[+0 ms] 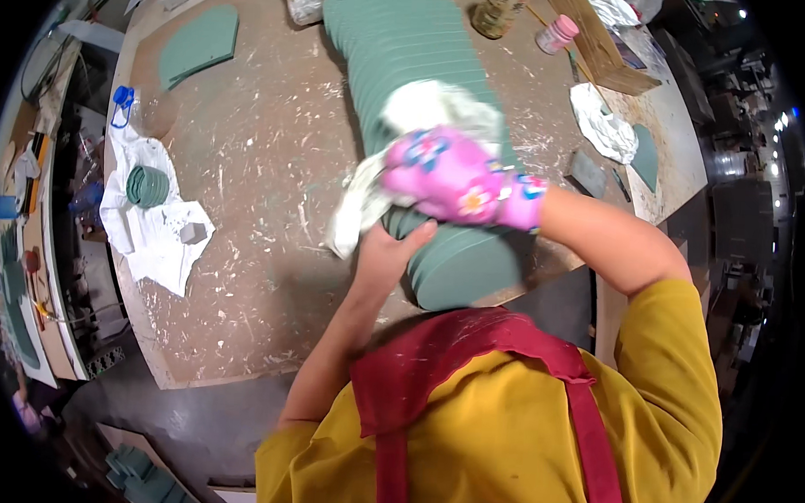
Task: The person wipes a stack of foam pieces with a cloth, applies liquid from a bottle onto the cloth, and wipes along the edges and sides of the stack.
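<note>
A long row of thin green plates with rounded ends (405,48) lies overlapped along the table toward me, the nearest one showing its flat face. My right hand (445,175), in a pink flowered glove, presses a crumpled white cloth (443,107) onto the row; its fingers are closed on the cloth, which also hangs over the row's left side. At the near left edge, my bare left hand (386,258) grips the plates, thumb on top. Its other fingers are mostly hidden by the plates and the cloth.
On the brown worktable (262,202), a white cloth (150,234) at left bears a small green stack (148,187) and a grey block (192,233). Green plates (200,45) lie far left. A jar (499,11), pink bottle (557,33) and grey block (587,173) stand right.
</note>
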Tool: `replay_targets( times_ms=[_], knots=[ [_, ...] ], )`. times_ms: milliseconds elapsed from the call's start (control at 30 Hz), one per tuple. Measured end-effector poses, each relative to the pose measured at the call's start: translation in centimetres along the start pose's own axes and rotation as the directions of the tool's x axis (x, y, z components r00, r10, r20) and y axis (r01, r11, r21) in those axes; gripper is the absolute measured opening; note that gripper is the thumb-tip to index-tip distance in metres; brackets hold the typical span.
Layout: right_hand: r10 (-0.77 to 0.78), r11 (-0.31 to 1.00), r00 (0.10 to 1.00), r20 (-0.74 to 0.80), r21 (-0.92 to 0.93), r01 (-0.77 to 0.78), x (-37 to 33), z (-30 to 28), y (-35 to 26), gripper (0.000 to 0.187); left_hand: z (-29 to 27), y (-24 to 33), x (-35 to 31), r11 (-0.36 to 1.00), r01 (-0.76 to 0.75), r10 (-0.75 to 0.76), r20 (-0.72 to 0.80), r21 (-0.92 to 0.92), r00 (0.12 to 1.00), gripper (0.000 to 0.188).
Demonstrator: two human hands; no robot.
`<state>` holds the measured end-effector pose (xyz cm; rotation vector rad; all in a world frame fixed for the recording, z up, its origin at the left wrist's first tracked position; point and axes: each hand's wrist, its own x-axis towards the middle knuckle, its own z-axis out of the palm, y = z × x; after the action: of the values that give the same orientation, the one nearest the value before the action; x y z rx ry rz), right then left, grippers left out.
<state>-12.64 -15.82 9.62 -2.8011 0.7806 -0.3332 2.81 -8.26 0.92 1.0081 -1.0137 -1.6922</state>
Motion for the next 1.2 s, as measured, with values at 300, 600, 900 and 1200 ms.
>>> replay_targets(
  times_ms=[300, 600, 900, 1200],
  knots=[
    [0.561, 0.756, 0.825, -0.067, -0.362, -0.545, -8.3, -9.5, 5.7, 0.021, -0.6, -0.3, 0.3, 0.995, -0.041, 0.048, -0.079, 0.085, 0.996, 0.105],
    [0.187, 0.981, 0.972, 0.144, -0.077, -0.178, 2.2, -1.8, 1.9, 0.038, -0.1, -0.5, -0.4, 0.996, -0.002, -0.008, -0.106, -0.092, 0.994, 0.098],
    [0.578, 0.764, 0.804, -0.140, -0.254, -0.593, -7.3, -8.5, 7.3, 0.023, -0.1, -0.2, 0.1, 1.000, -0.008, 0.007, -0.088, -0.011, 0.996, 0.100],
    [0.456, 0.884, 0.885, -0.091, 0.161, -0.439, -2.9, -2.3, 7.1, 0.025, -0.7, -0.5, -0.3, 0.999, 0.019, -0.016, -0.076, 0.037, 0.997, 0.100]
  ],
)
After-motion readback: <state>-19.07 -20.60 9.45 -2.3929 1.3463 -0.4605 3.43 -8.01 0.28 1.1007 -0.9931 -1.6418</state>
